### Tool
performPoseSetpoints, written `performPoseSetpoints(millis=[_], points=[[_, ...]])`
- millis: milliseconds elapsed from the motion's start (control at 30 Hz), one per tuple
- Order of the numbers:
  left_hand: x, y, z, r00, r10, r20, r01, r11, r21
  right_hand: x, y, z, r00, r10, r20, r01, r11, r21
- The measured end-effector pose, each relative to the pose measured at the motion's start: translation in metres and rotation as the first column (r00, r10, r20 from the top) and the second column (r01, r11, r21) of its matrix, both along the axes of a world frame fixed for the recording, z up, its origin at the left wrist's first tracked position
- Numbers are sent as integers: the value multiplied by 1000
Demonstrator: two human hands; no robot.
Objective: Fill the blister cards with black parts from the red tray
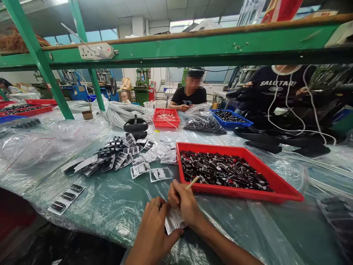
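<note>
My left hand (152,230) holds down a silver-white backing sheet (173,220) on the plastic-covered table, thumb along its near edge and fingers at its left. My right hand (186,204) is closed around a thin pale stick (193,182), whose upper end points up to the right. The stick's lower end is hidden behind my fingers, over the sheet. Just beyond my right hand stands a red tray (278,182) filled with small glossy black parts (223,171). To the left lies a strip of black pieces (67,198) on white backing.
A heap of similar strips (116,156) lies beyond my hands, near a black case (135,127) and coiled white cable (124,112). Farther back are a small red tray (166,123), a bag of black parts (204,123) and a blue tray (234,123). Two people are across the table, below a green shelf beam (176,49).
</note>
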State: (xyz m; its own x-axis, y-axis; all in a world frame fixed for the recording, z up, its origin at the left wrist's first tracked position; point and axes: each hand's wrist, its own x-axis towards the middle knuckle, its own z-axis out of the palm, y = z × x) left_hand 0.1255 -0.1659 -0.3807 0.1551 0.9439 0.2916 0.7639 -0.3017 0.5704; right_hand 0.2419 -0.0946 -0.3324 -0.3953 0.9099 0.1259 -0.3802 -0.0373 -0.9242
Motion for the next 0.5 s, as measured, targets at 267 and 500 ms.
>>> performPoseSetpoints(millis=[267,500], points=[[3,0,2,999,30,-26,-30,1000,-8,6,-17,7,986,146,83,-138,986,-97],[-3,-5,2,997,42,-69,-43,999,-15,26,-10,23,970,224,-93,-238,953,-189]])
